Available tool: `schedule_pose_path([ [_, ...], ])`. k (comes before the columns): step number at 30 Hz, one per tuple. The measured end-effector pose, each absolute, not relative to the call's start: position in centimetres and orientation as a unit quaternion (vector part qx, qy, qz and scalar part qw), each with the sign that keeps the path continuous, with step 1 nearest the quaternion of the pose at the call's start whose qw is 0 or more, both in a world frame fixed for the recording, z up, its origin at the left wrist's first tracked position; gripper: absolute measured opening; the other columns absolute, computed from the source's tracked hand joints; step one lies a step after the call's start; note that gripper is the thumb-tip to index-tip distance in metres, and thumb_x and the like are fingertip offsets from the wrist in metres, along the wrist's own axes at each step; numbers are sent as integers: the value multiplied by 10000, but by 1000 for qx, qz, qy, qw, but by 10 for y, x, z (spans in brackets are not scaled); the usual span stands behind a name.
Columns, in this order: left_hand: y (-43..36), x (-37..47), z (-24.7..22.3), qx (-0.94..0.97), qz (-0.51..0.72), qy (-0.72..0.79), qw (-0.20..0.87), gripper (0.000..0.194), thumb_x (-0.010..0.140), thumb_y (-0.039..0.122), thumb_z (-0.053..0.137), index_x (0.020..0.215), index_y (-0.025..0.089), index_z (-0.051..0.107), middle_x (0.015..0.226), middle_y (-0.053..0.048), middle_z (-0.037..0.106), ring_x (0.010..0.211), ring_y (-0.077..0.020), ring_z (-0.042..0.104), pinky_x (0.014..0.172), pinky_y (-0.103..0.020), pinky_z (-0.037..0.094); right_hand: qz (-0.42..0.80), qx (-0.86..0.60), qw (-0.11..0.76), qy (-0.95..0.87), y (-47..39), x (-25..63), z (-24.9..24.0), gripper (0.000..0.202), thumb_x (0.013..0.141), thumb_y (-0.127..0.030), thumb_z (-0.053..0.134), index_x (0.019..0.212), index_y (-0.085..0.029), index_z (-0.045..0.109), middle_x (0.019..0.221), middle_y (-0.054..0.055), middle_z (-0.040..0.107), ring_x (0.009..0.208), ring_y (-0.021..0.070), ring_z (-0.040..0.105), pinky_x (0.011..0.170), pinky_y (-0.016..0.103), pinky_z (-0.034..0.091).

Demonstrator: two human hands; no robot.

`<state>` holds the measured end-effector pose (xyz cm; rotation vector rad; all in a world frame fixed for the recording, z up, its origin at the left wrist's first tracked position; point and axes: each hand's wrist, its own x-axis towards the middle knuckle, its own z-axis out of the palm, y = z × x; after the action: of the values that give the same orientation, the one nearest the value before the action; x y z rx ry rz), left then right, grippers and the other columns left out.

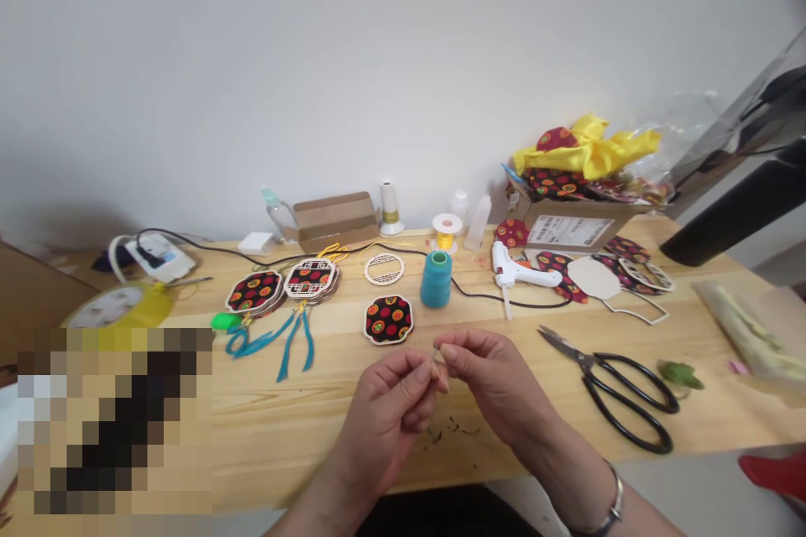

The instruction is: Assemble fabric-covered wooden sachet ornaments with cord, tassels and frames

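Observation:
Above the front part of the wooden table (264, 445), my left hand (396, 411) and my right hand (494, 377) meet fingertip to fingertip. Both are closed in a pinch around something thin and tiny, too small to name. Just beyond them stands a cone of teal thread (437, 279). A scalloped panel (389, 320) of dark flowered fabric with a pale wooden rim lies flat, slightly left of my fingers. Large black-handled scissors (604, 386) rest to the right of my right hand, their blades pointing toward the back left.
Fabric panels with teal tassels (295, 344) lie at left. A white glue gun (525, 273), a yellow thread spool (446, 233) and an openwork wooden ring (384, 269) sit farther back. A cardboard box (567, 222) heaped with cloth stands back right. Dark scraps (453, 428) lie near my wrists.

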<state>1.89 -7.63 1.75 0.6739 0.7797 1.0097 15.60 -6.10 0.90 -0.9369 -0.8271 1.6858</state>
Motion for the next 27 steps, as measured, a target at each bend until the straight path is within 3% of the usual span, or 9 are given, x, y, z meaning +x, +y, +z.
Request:
schedule_pose_path([
  [5,-79,17,13,317,456,365,747,207,762,293,669,683,104,642,629,9,513,430,-2,267,425,-191,142,700,-362,493,-370,-59,155,12,187,714,-295,711,624,-153,628,521,-12,610,532,108,526,603,260,407],
  [10,-80,19,11,307,466,389,733,184,756,290,675,712,112,665,680,-21,595,423,1,269,423,-189,141,635,-392,513,-424,-62,161,14,150,724,-256,702,636,-167,619,565,-29,589,575,102,523,625,244,424],
  [16,-75,21,11,302,486,434,696,172,746,283,686,762,112,691,481,52,450,409,-11,243,415,-185,132,489,-433,494,-574,-73,171,24,67,707,-232,718,652,-207,688,739,0,516,747,139,515,729,289,431],
  [21,-77,23,11,303,477,436,700,179,745,301,688,728,123,678,476,57,443,402,-10,238,409,-184,132,449,-411,483,-629,-76,169,27,28,723,-240,715,694,-239,719,764,1,466,784,140,491,749,293,429],
  [27,-82,23,16,350,476,430,683,181,758,293,668,739,115,691,664,-33,628,406,-3,299,405,-191,150,468,-466,497,-563,-65,168,21,115,708,-268,712,616,-203,690,663,2,496,719,145,477,687,293,422],
])
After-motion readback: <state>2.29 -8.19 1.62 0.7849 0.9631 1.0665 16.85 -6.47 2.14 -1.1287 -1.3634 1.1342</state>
